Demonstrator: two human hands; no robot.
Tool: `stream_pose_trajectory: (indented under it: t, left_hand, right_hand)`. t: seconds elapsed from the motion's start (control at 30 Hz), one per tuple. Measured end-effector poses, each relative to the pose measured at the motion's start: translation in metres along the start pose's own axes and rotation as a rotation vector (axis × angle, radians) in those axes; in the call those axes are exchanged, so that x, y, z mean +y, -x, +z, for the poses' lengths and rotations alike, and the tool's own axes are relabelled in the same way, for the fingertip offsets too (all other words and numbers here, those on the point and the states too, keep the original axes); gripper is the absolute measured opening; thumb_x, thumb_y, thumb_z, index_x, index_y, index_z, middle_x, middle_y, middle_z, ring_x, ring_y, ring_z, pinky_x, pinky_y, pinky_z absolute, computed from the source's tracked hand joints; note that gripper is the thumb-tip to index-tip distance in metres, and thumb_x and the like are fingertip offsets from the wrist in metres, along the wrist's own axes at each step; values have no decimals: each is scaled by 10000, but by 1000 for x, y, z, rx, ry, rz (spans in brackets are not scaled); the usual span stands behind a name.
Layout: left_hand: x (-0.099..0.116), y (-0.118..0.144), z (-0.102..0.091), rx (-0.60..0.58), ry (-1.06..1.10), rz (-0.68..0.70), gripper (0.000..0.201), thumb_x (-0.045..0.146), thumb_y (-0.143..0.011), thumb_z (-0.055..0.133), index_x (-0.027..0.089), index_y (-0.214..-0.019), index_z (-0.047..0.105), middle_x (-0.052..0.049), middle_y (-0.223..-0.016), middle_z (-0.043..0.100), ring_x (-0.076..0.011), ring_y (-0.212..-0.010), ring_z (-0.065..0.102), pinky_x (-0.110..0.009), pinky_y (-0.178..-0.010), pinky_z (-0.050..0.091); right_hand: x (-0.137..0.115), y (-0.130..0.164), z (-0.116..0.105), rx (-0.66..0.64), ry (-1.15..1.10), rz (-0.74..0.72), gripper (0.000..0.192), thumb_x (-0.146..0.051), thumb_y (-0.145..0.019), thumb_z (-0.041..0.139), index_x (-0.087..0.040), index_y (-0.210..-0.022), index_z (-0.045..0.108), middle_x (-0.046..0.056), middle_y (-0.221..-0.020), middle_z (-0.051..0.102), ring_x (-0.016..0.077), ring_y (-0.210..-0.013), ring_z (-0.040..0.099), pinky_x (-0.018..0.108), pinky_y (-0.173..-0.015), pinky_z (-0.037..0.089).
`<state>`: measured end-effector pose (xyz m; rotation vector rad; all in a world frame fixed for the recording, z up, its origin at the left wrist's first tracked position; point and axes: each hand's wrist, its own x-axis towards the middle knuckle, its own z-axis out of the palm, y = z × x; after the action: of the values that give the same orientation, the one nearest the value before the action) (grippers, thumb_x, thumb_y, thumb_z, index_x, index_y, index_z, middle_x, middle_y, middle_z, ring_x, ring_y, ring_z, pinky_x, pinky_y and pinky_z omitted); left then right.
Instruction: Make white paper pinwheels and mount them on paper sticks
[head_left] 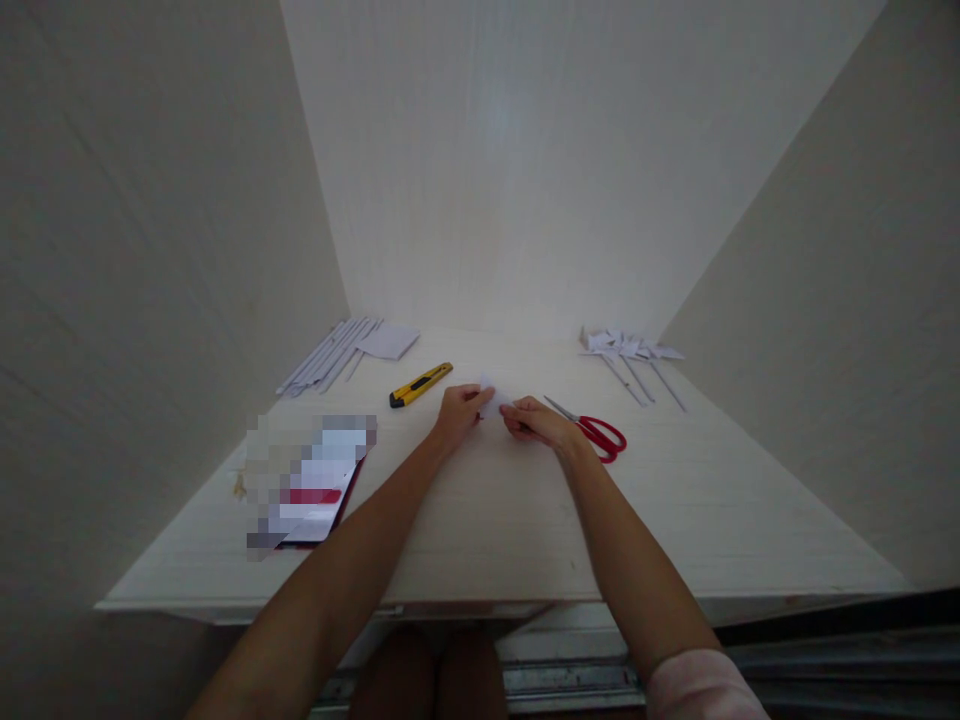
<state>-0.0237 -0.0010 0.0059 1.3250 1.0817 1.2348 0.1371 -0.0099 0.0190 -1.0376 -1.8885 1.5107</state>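
Going left to right along a pale bench (480, 540), we are finding a lit-screen device (319, 515) at the near left, partly blurred by blocks, and beyond it a row of thin white paper sticks (322, 358) slanting away from us, with flat white sheets (391, 341) lying by their far ends. Next, a yellow cutter knife (420, 385) is lying just beyond the left hand, its far end angling to the right. At the centre, our left hand (457, 414) is pinching a small white piece of paper (493, 403) between thumb and fingers at its left side; the paper is sitting directly to the right of those fingers. Our right hand (540, 421) is gripping the same piece narrowly at its lower right, so the paper is lying to the left of these fingers. Neither hand is nearer, since both are touching it. The fingers are hiding much of the piece, so we are unable to tell its long axis, or whether it is touching the bench. Just beside the right hand, red-handled scissors (600, 438) are pointing their blades away and leftward. At the far right, white paper pinwheels (622, 347) are lying grouped, their sticks slanting toward us.
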Motion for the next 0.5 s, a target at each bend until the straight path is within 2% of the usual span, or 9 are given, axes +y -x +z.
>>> stream_pose_trajectory:
  t: [0.1, 0.2, 0.27, 0.33, 0.43, 0.5]
  left_hand:
    - [0, 0, 2, 78, 21, 13, 319, 383, -660, 578, 131, -486, 490, 68, -388, 342, -33, -348, 316, -164, -341, 235]
    - [3, 0, 4, 134, 133, -7, 236, 332, -647, 577, 102, -676, 625, 34, -489, 493, -28, -352, 334, -169, -327, 210]
    - [5, 0, 3, 136, 197, -8, 276, 310, -638, 570, 90, -788, 643, -12, -621, 594, -28, -358, 367, -174, -321, 218]
    - [7, -1, 1, 150, 215, -16, 269, 304, -641, 547, 79, -759, 636, -42, -652, 622, -34, -357, 393, -176, -316, 225]
    - [8, -5, -6, 284, 245, -45, 217, 282, -655, 499, 83, -653, 586, -40, -567, 598, -46, -364, 424, -163, -313, 213]
    - [9, -8, -9, 358, 291, -64, 194, 269, -665, 489, 89, -666, 562, -47, -596, 608, -49, -386, 452, -152, -317, 223]
  right_hand:
    - [1, -1, 0, 3, -5, 4, 422, -491, -759, 448, -168, -492, 392, -73, -381, 342, 31, -337, 226, 209, -370, 134]
    - [1, -2, 1, -21, 10, 25, 427, -506, -752, 448, -167, -498, 394, -76, -385, 341, 29, -336, 224, 203, -371, 140]
    - [1, -2, 1, -31, 17, 36, 429, -508, -755, 443, -167, -500, 394, -79, -383, 336, 29, -336, 226, 195, -374, 143]
    - [0, -1, 0, -48, 13, 38, 427, -502, -758, 445, -165, -502, 393, -80, -386, 336, 27, -337, 231, 189, -374, 144]
    - [1, 0, -1, -87, 17, 36, 427, -489, -758, 460, -159, -493, 402, -76, -391, 349, 24, -338, 236, 187, -369, 144]
    - [1, 1, -2, -85, 10, 37, 423, -478, -759, 466, -156, -490, 411, -71, -392, 362, 23, -335, 234, 191, -364, 142]
